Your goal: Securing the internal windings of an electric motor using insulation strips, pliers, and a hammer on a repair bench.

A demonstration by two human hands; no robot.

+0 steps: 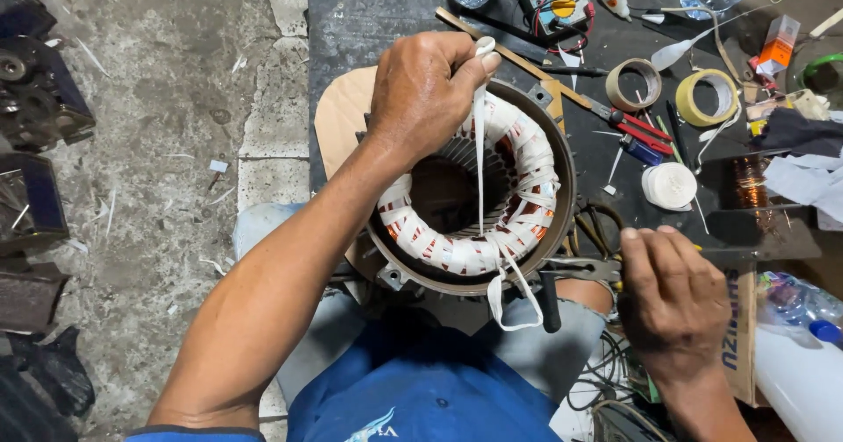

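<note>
One motor stator (470, 192), two tape rolls (634, 84) – left hand (426, 91) arched over it, fingers pinching one white tape strip (479, 143); right hand (672, 297) curled low, grip hidden.

L hand (421, 91) pulls white tape (479, 161) over stator (470, 201).

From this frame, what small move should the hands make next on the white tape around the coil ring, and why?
Probably the left hand should pull the white cloth tape taut across the round metal motor stator. The strip runs straight from its pinch to the near side of the tape-wrapped copper winding, where a loose loop hangs. The right hand rests off on the dark workbench.
</note>
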